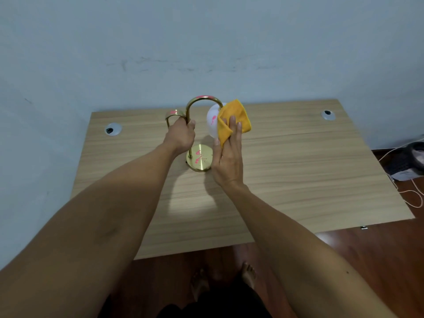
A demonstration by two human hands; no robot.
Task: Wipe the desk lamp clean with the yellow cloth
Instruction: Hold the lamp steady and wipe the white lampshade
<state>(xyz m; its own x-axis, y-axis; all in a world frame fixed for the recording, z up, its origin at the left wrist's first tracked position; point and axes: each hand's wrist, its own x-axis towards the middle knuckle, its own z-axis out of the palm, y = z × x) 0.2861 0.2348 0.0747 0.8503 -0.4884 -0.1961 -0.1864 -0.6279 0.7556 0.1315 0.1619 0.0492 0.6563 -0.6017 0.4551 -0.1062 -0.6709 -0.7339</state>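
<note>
A gold desk lamp (200, 158) stands on the wooden desk (298, 161), with a round base, an arched stem and a white globe shade (212, 121). Pink marks show on the base, the arch top and the globe. My left hand (181, 136) grips the upright stem below the arch. My right hand (229, 157) holds the folded yellow cloth (232, 119) and presses it against the right side of the globe, covering part of it.
The desk stands against a pale blue wall. Two round cable grommets (113, 129) (328, 115) sit near its back corners. A dark object with cables (408, 164) lies on the floor at the right. Bare feet show below the desk's front edge.
</note>
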